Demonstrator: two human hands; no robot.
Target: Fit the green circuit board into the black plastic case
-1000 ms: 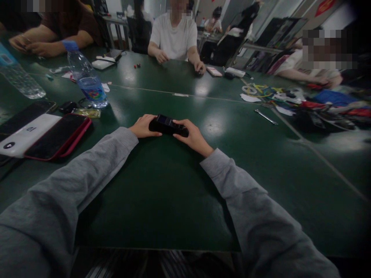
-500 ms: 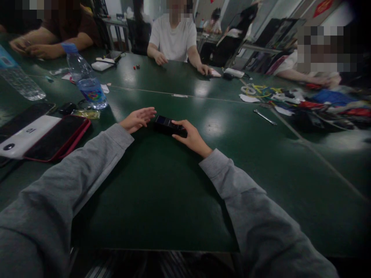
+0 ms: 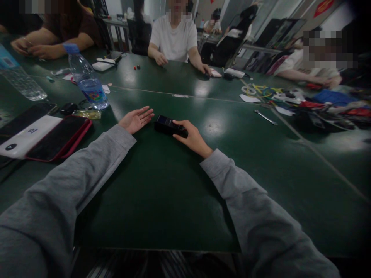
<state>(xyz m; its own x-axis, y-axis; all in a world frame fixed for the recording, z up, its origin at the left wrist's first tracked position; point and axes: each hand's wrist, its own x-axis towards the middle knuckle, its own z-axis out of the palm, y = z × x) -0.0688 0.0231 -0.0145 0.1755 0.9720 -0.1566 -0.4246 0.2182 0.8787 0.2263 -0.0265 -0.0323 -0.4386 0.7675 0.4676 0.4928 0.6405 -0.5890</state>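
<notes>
A black handheld device (image 3: 165, 122) with a small screen and buttons lies on the dark green table (image 3: 156, 193). Its exact kind is too dark to make out. My right hand (image 3: 189, 135) grips its near right end, thumb on one side and fingers over the other. To the left of the device, my left hand (image 3: 137, 119) is turned palm up with its fingers stretched out. It holds nothing, and a small gap separates its fingertips from the device.
Left are two water bottles (image 3: 92, 87), phones (image 3: 59, 137) and a yellow packet (image 3: 88, 114). A wrench (image 3: 265, 117) lies right, before a heap of cables and cloth (image 3: 333, 98). Several people sit around the table, among them a person in a white shirt (image 3: 174, 36) opposite.
My left hand has rolled over so its palm faces up more, with the fingers spread wider. My right hand keeps its hold on the device.
</notes>
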